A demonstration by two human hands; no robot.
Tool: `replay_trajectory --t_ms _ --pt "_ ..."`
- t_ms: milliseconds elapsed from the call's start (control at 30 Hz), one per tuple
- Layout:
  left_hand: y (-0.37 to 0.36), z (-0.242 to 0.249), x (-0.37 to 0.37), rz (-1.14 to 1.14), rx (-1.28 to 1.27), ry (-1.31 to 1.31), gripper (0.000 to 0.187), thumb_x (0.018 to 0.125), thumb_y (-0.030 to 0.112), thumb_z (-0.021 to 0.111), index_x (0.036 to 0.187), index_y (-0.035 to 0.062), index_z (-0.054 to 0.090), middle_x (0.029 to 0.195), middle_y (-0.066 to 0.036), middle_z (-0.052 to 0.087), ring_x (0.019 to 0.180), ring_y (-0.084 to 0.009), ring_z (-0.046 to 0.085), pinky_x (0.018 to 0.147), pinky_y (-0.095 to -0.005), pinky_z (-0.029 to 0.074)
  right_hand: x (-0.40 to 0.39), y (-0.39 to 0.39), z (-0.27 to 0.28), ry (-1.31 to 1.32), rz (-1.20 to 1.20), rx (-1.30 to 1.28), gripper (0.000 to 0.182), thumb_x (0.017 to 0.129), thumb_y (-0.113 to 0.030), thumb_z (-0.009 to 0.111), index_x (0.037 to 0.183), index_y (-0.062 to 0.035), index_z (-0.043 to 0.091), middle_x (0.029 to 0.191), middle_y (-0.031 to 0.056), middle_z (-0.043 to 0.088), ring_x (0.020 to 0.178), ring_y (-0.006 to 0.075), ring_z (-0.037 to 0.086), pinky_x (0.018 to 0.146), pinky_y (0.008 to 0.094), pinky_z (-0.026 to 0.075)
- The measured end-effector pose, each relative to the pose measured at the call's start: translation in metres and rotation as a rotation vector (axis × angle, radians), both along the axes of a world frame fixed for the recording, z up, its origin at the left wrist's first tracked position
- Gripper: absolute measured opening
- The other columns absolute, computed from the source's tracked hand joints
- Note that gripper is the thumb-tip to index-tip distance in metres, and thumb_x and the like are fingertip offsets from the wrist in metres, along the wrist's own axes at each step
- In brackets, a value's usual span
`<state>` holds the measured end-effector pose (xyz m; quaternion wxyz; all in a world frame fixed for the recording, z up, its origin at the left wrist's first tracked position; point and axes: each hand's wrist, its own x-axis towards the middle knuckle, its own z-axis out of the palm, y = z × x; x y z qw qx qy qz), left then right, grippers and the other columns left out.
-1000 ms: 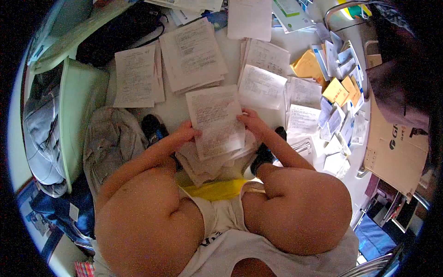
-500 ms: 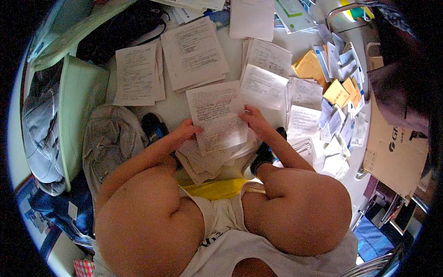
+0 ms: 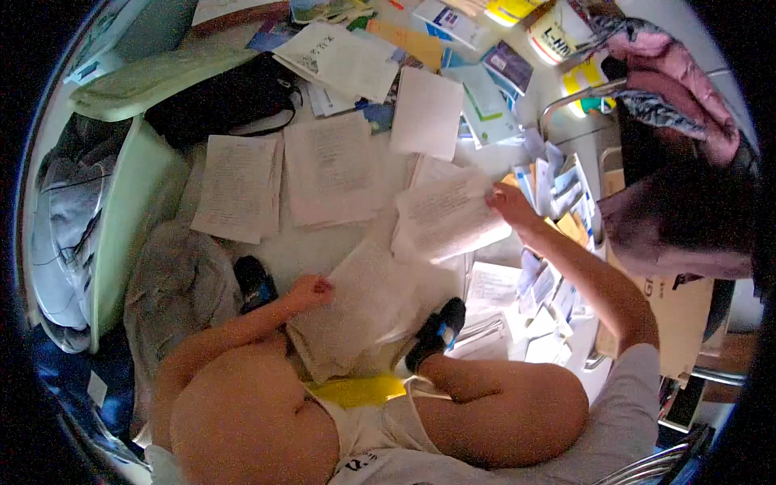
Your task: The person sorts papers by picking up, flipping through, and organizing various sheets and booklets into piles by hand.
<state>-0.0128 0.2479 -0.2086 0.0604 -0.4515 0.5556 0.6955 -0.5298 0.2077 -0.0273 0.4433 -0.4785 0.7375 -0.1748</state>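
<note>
My right hand (image 3: 511, 204) is closed on the upper right edge of a printed sheet of paper (image 3: 453, 217), which is tilted over the papers to the right of the middle. My left hand (image 3: 309, 293) has its fingers closed at the left edge of a pale sheet of paper (image 3: 352, 283), on the loose pile between my legs. The print on that sheet is too blurred to read. Two stacks of printed papers lie ahead on the left: one stack (image 3: 236, 190) and a wider stack (image 3: 333, 170).
A blank white sheet (image 3: 427, 113) lies farther up. Envelopes and folded letters (image 3: 558, 194) crowd the right side, beside a cardboard box (image 3: 667, 323). A pale green bin (image 3: 133, 218) stands left, near a grey cloth (image 3: 178, 299). Yellow-and-white tubs (image 3: 558, 34) stand at the back.
My right hand has carried the printed sheet up and right, away from my left hand. My left hand has let go of it and now is at the pile below. The view has tilted upward.
</note>
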Motion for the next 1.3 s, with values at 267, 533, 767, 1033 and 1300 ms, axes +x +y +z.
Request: replay_trajectory --t_ms 267,533,767,1033,1300 --pt "-0.015 0.035 -0.006 -0.197 -0.404 -0.125 0.031 0.081 0.021 0.066 0.107 0.0053 0.065 0.094 -0.013 0.068 0.087 -0.0249 0.065 0.079 -0.0369 0.051 -0.066 -0.198 0.029 -0.193 0.035 -0.255 0.039 0.086 -0.02 0.065 0.119 -0.0019 0.057 0.097 0.0063 0.065 0.079 0.0129 0.06 0.072 0.0313 0.051" --pt "-0.003 -0.048 0.021 -0.119 -0.305 0.026 0.03 0.084 0.018 0.062 0.11 0.0041 0.062 0.092 -0.015 0.066 0.086 -0.0232 0.065 0.074 -0.0394 0.051 -0.092 -0.282 -0.117 0.003 -0.311 -0.454 0.038 0.081 -0.016 0.066 0.114 -0.0002 0.056 0.094 0.0121 0.064 0.079 0.0219 0.061 0.069 0.0366 0.052" --pt "-0.023 0.049 0.032 -0.099 -0.192 -0.087 0.032 0.088 0.018 0.057 0.117 0.0041 0.057 0.087 -0.016 0.065 0.085 -0.0237 0.065 0.074 -0.0404 0.051 -0.111 -0.281 -0.233 0.689 -0.277 -0.662 0.052 0.078 -0.026 0.067 0.118 0.0025 0.049 0.098 0.0211 0.062 0.087 0.0334 0.062 0.081 0.0403 0.05" --pt "-0.024 0.046 0.036 -0.097 -0.328 0.066 0.032 0.091 0.022 0.055 0.119 0.0054 0.056 0.097 -0.016 0.065 0.09 -0.0259 0.063 0.081 -0.0388 0.05 -0.107 -0.234 -0.207 1.118 0.054 -0.549 0.078 0.08 -0.033 0.066 0.133 0.0127 0.032 0.114 0.0349 0.054 0.104 0.0431 0.058 0.091 0.0481 0.046" --pt "-0.08 0.195 -0.009 -0.348 -0.664 0.477 0.027 0.09 0.011 0.054 0.116 0.0033 0.056 0.104 -0.013 0.063 0.093 -0.0262 0.062 0.081 -0.0388 0.05 -0.049 -0.17 0.042 0.904 0.603 0.105 0.042 0.081 -0.029 0.063 0.118 -0.0102 0.054 0.108 0.0195 0.064 0.1 0.0369 0.062 0.085 0.0491 0.05"
